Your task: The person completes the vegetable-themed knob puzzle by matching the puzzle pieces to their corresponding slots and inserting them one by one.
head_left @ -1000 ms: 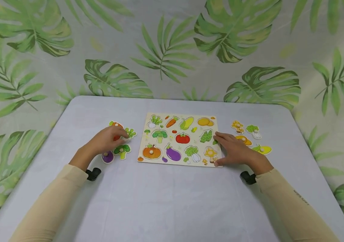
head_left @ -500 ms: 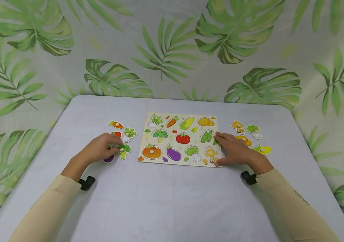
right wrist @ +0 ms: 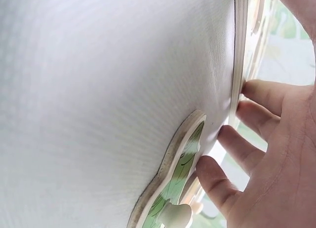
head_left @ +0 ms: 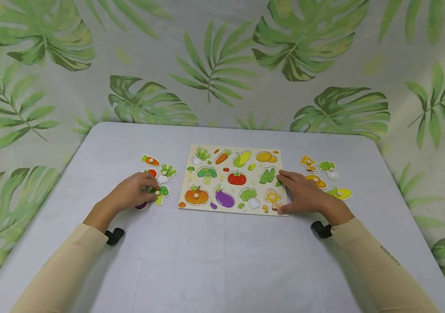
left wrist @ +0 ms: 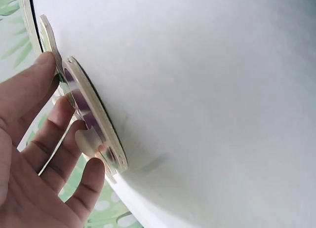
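Note:
My left hand [head_left: 134, 191] is at the pile of knobbed wooden puzzle pieces on the left. Its thumb and index finger pinch the broccoli piece [head_left: 163, 194] at its knob. The eggplant piece [left wrist: 81, 102] lies under the other fingers, partly hidden, and does not appear gripped. Just beyond are the carrot piece [head_left: 151, 161], the turnip piece [head_left: 166, 174] and a partly covered tomato piece [head_left: 152, 173]. My right hand [head_left: 302, 193] rests on the right edge of the vegetable puzzle board [head_left: 185, 191], fingers extended. A pumpkin piece [head_left: 197, 196] with a knob sits in the board's lower left.
Right of the board lie a mushroom piece [head_left: 307, 163], a bok choy piece [head_left: 328, 170], a potato piece [head_left: 315, 181] and a corn piece [head_left: 340, 193], some near my right wrist. The white-covered table [head_left: 222, 261] meets a leaf-patterned cloth [head_left: 222, 56] behind.
My left hand has come back from above the tomato and turnip pieces toward the broccoli piece, and its fingers have closed on the knob. The right hand has stayed on the board.

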A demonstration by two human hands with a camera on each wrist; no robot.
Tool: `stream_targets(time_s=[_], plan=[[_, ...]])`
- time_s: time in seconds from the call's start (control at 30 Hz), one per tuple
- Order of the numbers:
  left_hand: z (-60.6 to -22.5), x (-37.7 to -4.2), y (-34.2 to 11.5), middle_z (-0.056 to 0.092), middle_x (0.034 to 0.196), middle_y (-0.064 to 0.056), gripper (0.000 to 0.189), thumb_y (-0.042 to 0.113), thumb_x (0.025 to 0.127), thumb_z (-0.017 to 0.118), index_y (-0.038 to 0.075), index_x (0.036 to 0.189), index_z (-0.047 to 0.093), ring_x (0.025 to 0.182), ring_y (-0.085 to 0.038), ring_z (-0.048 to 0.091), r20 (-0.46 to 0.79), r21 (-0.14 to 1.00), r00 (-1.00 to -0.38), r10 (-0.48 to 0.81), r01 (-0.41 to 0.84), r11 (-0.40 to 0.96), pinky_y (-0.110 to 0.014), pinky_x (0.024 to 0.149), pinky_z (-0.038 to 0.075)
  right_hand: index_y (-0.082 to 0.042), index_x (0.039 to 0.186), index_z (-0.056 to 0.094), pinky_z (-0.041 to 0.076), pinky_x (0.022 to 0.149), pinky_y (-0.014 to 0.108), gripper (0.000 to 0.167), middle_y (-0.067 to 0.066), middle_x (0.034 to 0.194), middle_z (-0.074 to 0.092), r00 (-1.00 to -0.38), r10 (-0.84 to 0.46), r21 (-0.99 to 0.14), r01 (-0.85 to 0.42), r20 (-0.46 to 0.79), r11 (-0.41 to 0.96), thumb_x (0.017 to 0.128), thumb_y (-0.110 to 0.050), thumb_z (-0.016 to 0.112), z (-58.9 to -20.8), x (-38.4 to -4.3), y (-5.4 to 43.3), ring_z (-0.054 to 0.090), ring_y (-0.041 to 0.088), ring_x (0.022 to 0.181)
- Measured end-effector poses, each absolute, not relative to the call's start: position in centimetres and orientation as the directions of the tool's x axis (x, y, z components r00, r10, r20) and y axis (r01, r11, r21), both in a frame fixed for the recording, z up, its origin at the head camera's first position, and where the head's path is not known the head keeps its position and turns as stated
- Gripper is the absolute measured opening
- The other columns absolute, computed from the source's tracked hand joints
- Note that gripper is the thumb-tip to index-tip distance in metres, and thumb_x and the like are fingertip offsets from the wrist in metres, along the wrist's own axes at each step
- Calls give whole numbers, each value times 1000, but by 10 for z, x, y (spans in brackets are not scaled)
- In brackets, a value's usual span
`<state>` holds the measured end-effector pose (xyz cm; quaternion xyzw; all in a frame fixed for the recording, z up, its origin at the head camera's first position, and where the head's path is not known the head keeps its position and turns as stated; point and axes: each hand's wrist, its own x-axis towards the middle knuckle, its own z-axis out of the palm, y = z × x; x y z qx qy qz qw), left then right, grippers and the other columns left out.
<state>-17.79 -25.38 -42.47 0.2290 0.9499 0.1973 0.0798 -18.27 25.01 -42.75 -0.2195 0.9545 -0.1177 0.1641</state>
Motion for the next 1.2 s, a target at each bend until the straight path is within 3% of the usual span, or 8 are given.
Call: stream_targets(time_s=[0.83, 1.0, 1.2], plan=[[-426, -179, -249, 70, 106, -8, 7, 11, 83, 76, 12, 90, 78, 103, -30, 65, -28, 419, -879, 476, 422, 804, -51, 94, 52, -7, 156, 30, 27, 112, 71, 106, 15, 164, 24, -857, -440, -296, -360, -270, 885, 75, -54, 81, -426, -180, 248, 24, 43, 149], [-424, -179, -247, 68, 110, -8, 8, 9, 84, 74, 10, 92, 77, 106, -29, 64, 15, 439, -883, 469, 427, 791, -50, 94, 53, -7, 156, 31, 27, 112, 71, 107, 15, 164, 24, -856, -441, -294, -363, -270, 884, 74, -56, 80, -426, -180, 248, 24, 43, 149], [-417, -179, -241, 68, 116, -15, 10, 5, 85, 72, 6, 93, 77, 115, -37, 62, 55, 494, -884, 465, 429, 756, -55, 101, 49, -7, 156, 30, 28, 111, 72, 106, 15, 164, 24, -854, -449, -299, -371, -263, 879, 75, -55, 80, -424, -181, 249, 24, 44, 149]])
